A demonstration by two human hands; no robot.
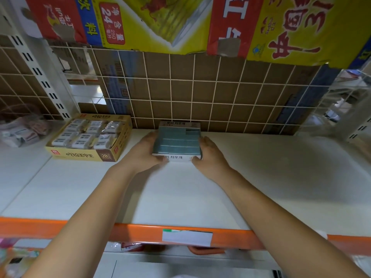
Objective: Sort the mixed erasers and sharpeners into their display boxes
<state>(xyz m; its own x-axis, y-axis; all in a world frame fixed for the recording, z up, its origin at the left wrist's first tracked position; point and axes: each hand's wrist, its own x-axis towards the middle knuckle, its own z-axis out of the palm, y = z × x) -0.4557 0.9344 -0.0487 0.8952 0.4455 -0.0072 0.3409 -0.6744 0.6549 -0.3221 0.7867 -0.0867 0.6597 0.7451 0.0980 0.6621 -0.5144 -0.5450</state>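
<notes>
White shelf (261, 177) with an orange front rail (80, 229) carrying a white label (187, 237); wire grid back panel (200, 93) with brown cardboard behind it. Yellow display box (88, 137) sits at shelf left rear, marked "2B" on its front, filled with wrapped white erasers (86, 135) in rows. Just right of it, near the grid, stands a white display box (177, 141) with Korean lettering on its front and back walls, packed with grey-green erasers (176, 143) in stepped rows; rear right corner shows a gap. Left hand (144, 151) grips the white box's left side, thumb curled onto the front wall. Right hand (210, 153) grips the right side likewise. Box bottom rests on the shelf, between both hands.
</notes>
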